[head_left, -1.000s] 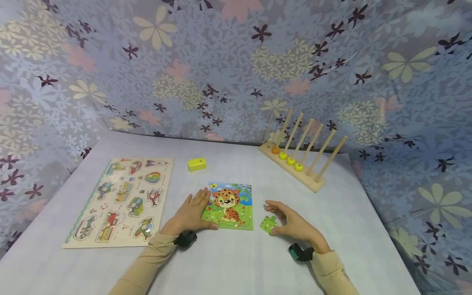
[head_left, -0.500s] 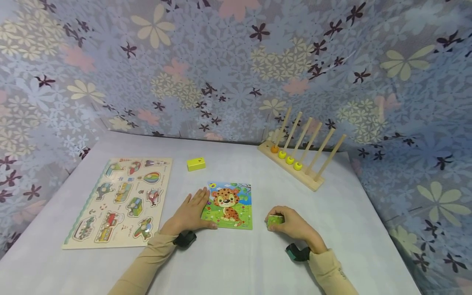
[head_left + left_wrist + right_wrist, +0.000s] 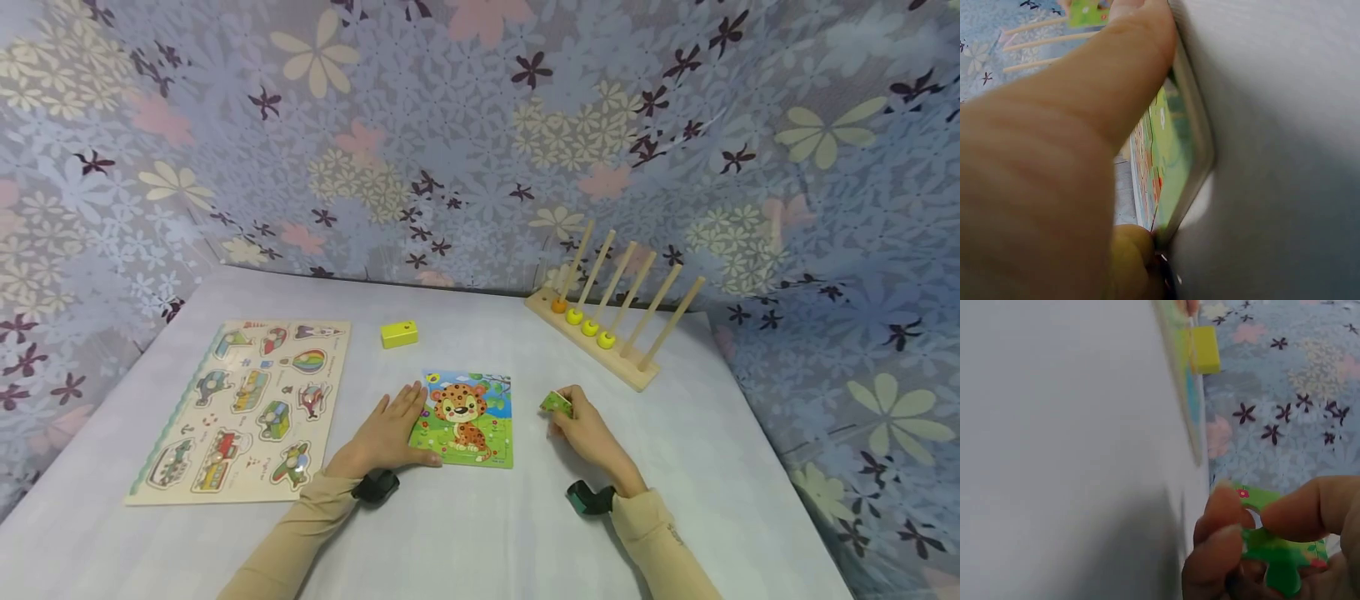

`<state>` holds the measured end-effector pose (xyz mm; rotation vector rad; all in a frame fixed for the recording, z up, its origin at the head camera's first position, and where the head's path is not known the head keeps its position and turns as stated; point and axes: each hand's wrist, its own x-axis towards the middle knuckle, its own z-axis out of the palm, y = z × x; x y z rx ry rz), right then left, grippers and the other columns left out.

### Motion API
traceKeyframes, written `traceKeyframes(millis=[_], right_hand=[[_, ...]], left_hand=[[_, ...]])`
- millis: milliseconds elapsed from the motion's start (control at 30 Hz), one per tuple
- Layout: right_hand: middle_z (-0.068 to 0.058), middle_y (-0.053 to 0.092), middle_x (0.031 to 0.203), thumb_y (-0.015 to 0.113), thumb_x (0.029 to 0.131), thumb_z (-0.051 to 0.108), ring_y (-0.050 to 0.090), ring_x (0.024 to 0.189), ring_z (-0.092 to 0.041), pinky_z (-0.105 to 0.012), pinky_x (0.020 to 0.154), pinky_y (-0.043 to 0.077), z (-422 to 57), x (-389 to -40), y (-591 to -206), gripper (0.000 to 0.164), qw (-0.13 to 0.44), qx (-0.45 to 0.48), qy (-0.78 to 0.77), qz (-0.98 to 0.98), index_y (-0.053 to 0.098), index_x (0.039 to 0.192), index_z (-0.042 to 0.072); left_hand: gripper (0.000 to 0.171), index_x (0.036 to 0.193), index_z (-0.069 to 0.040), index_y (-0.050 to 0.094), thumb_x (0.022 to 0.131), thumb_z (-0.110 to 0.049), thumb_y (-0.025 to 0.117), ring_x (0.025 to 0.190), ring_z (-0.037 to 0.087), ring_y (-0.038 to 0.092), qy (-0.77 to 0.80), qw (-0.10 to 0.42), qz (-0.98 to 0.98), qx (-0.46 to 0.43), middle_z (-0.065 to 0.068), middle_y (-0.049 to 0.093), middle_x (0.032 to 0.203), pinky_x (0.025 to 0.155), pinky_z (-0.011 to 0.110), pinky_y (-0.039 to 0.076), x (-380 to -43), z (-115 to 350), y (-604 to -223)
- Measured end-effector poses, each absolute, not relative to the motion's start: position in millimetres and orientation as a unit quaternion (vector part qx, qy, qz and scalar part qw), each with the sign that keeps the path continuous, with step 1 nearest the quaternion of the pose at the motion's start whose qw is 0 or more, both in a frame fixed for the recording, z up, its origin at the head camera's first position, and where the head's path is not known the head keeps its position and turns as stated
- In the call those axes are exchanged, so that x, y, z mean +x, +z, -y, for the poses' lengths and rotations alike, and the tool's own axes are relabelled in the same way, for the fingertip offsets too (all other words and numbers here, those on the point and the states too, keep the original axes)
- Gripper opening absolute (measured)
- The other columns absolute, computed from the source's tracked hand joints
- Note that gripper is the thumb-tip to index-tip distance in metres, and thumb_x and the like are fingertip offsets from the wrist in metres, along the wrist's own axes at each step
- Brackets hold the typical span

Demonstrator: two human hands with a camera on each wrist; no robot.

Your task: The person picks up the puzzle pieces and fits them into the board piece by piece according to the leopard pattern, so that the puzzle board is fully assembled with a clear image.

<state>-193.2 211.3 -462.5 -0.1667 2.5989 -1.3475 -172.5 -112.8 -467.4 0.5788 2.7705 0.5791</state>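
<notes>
My left hand (image 3: 386,433) lies with straight fingers along the left side of a leopard-cub jigsaw puzzle (image 3: 487,437), its thumb at the near edge. Seen close in the left wrist view, the puzzle's board (image 3: 1175,147) has a pale side and a green face beside that thumb. To the right of the board, my right hand (image 3: 592,437) pinches a green jigsaw piece (image 3: 556,403), tilted, between thumb and fingers. The right wrist view shows the piece (image 3: 1282,550) with a rounded tab, a notch and small red flowers.
At the left lies a wooden vehicle puzzle board (image 3: 255,408). A yellow block (image 3: 400,334) sits behind the jigsaw. Back right stands a wooden peg rack (image 3: 600,342) with upright rods, one orange bead and several yellow ones. Floral cloth (image 3: 480,167) hangs behind the table.
My right hand has gripped the green jigsaw piece, tipped it up from the table and carried it away from me. The left hand has stayed on the puzzle.
</notes>
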Motion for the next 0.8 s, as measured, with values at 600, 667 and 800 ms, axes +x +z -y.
traceKeyframes(millis=[600, 667, 800], right_hand=[[-0.017, 0.063, 0.086, 0.059, 0.097, 0.016, 0.052, 0.069, -0.011, -0.022, 0.061, 0.045, -123, -206, -467, 0.02, 0.114, -0.138, -0.546, -0.818, 0.061, 0.106, -0.002], [-0.016, 0.064, 0.084, 0.059, 0.097, 0.017, 0.053, 0.068, -0.01, -0.02, 0.06, 0.044, -116, -203, -469, 0.02, 0.12, -0.156, -0.54, -0.818, 0.062, 0.105, -0.001], [-0.01, 0.067, 0.082, 0.063, 0.094, 0.018, 0.054, 0.065, -0.008, -0.019, 0.057, 0.043, -107, -196, -471, 0.021, 0.115, -0.185, -0.515, -0.829, 0.062, 0.11, 0.004]], left_hand=[[0.111, 0.153, 0.004, 0.016, 0.078, -0.055, 0.073, 0.15, 0.037, 0.013, 0.193, 0.128, -0.953, 0.196, 0.021, 0.013, 0.161, 0.122, 0.055, 0.013, -172, 112, -470], [0.11, 0.153, 0.004, 0.016, 0.078, -0.055, 0.073, 0.15, 0.037, 0.013, 0.193, 0.128, -0.953, 0.196, 0.021, 0.013, 0.161, 0.122, 0.055, 0.013, -173, 112, -470], [0.11, 0.153, 0.004, 0.017, 0.079, -0.055, 0.073, 0.15, 0.037, 0.014, 0.194, 0.129, -0.952, 0.197, 0.022, 0.014, 0.161, 0.122, 0.056, 0.013, -173, 113, -468]])
